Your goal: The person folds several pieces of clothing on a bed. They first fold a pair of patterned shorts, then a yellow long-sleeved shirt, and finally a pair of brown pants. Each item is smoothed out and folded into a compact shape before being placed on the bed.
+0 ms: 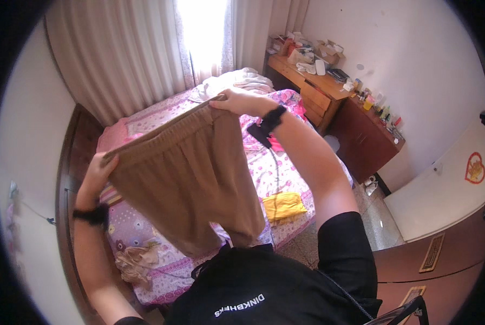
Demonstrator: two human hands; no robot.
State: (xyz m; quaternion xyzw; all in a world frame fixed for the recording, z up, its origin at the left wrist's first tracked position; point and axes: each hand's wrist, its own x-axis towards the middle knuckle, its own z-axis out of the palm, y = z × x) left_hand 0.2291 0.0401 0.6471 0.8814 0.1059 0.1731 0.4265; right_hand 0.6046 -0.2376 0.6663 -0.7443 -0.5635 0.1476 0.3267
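Observation:
A pair of brown shorts hangs stretched between my two hands, its elastic waistband at the top and its legs dangling toward me. My left hand is closed on one end of the waistband. Higher up and farther off, my right hand pinches the other end. Behind and below the shorts lies the bed with a pink and white patterned sheet, partly hidden by them. On the sheet to the right rests a folded yellow cloth. A crumpled beige garment lies near the bed's left edge.
A pale bundled quilt and bright pink fabric lie at the bed's far end. Beyond, a wooden desk and a low brown cabinet carry clutter and bottles. A white door-like panel stands at right.

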